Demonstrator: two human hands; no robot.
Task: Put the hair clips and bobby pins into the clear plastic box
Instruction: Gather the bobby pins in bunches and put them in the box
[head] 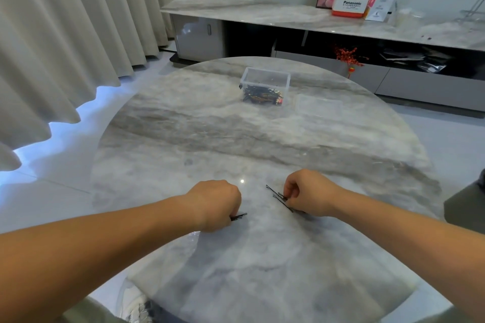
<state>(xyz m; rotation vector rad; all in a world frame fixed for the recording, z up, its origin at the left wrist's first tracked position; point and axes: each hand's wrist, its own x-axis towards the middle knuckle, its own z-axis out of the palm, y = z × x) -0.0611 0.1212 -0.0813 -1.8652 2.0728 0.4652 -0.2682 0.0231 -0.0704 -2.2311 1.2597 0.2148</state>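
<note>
A clear plastic box (265, 78) stands open at the far side of the round marble table (236, 134), with a dark heap of hair clips and pins (262, 95) inside. Near the front, my left hand (217, 204) is closed on a few black bobby pins (239, 216) whose tips stick out to the right, low at the tabletop. My right hand (307, 193) pinches another small bunch of black bobby pins (279, 198) that fan out to the left, touching the table.
The box's clear lid (319, 106) lies flat just right of the box. Curtains (65, 34) hang at the left. Beyond the table runs a low marble TV console (288, 17) with a tissue box (350, 4). A dark seat edge (467, 202) shows at the right.
</note>
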